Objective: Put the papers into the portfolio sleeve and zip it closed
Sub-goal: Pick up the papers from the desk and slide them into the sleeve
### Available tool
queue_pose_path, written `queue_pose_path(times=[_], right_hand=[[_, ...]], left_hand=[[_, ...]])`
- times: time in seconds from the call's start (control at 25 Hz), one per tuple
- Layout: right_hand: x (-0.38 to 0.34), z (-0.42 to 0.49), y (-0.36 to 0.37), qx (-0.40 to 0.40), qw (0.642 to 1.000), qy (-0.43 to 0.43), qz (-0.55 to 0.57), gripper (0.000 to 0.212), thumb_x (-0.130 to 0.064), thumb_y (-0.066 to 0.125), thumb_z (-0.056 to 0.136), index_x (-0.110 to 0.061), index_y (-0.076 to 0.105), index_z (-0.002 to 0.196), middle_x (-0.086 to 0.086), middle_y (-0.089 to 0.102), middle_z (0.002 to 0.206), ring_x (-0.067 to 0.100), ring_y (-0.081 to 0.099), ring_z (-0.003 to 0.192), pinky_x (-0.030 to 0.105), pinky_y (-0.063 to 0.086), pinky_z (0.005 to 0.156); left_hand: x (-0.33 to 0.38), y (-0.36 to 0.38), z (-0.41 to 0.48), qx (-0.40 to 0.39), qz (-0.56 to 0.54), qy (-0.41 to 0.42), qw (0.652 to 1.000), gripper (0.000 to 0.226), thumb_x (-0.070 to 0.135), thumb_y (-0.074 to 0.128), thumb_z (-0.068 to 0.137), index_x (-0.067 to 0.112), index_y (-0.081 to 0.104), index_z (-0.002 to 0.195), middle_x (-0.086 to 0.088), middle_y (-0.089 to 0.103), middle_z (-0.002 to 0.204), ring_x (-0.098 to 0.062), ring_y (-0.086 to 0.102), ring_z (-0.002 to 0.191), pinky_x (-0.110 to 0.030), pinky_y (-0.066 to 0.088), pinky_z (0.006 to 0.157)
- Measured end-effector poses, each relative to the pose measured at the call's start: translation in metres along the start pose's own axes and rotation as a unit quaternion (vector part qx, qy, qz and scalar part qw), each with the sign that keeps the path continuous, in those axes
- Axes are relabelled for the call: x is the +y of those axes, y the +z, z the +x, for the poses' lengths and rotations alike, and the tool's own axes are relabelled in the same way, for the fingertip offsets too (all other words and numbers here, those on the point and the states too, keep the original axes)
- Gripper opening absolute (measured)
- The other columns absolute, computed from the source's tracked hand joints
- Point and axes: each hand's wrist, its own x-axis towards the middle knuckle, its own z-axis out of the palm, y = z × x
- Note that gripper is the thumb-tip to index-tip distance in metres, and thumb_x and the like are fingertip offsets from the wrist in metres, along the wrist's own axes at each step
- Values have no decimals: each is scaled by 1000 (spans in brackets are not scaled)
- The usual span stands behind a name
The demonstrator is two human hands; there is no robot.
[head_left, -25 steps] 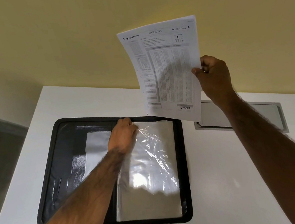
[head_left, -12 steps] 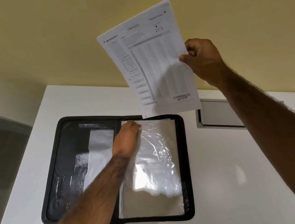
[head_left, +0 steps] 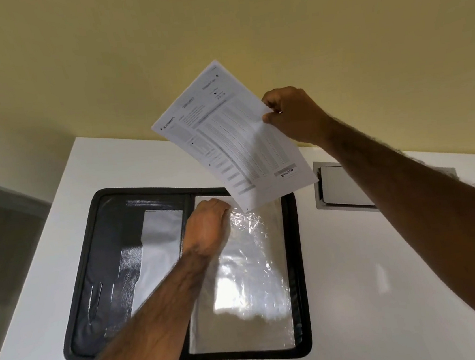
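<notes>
Portfolio (head_left: 100, 284) lies open on desk (head_left: 390, 281). Left hand (head_left: 207, 226) pinches the sleeve (head_left: 251, 282) at its top edge, apparently holding the mouth open. At 1 o'clock above it, right hand (head_left: 294, 114) grips the paper (head_left: 231, 139), tilted, not yet in. Insertion step; next: lower paper's bottom edge into the mouth.
</notes>
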Motion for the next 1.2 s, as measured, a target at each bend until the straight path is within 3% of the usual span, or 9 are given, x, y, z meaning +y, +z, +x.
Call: queue_pose_path(times=[0.12,0.28,0.44,0.6,0.76,0.96,1.08,1.2], right_hand=[[0,4,13,-4,1000,-6,9,12,-5,62,84,-10,56,75,-4,46,69,19,44,71,28,29,59],[2,13,38,-13,994,45,102,16,-3,63,81,-7,53,69,-7,38,62,9,35,56,24,29,54],[8,20,61,-12,985,90,149,12,-2,64,82,8,61,86,2,47,67,11,39,55,23,33,53],[11,21,76,-10,979,98,177,6,-2,65,84,2,67,88,-5,53,64,7,44,52,18,38,47],[18,21,84,-8,973,118,196,10,-1,64,84,5,66,91,4,60,74,15,51,62,24,43,54],[26,16,92,10,968,140,207,12,-1,64,85,9,58,82,-3,43,62,13,38,57,23,34,53],[29,13,94,16,966,143,215,17,0,64,84,-1,53,72,-1,41,62,14,36,56,23,33,52],[30,10,97,36,963,155,219,29,0,64,84,-13,49,63,-9,46,59,6,40,50,15,35,46]], left_hand=[[5,-8,6,-45,-8,26,999,22,31,52,96,26,72,89,15,73,96,-10,64,87,-30,55,77],[20,-12,4,-84,-20,52,995,31,34,47,100,25,54,71,9,60,72,-13,58,66,-32,52,63],[38,-7,5,-84,-6,62,995,32,31,46,102,25,61,75,8,60,79,-15,58,70,-36,54,65],[49,-4,10,-79,-13,70,994,25,34,51,102,26,72,90,10,60,91,-12,58,77,-33,55,65],[54,-6,12,-77,-42,68,994,15,27,59,95,25,74,95,8,58,95,-14,59,82,-34,57,68],[67,-9,13,-75,-70,65,993,15,27,64,94,26,77,101,6,60,101,-14,59,87,-29,56,74],[72,-9,14,-82,-88,52,991,14,27,64,95,25,77,101,6,60,103,-14,58,92,-28,54,76],[79,-8,13,-79,-85,45,992,15,23,61,97,20,76,98,2,59,99,-15,59,88,-32,56,74]])
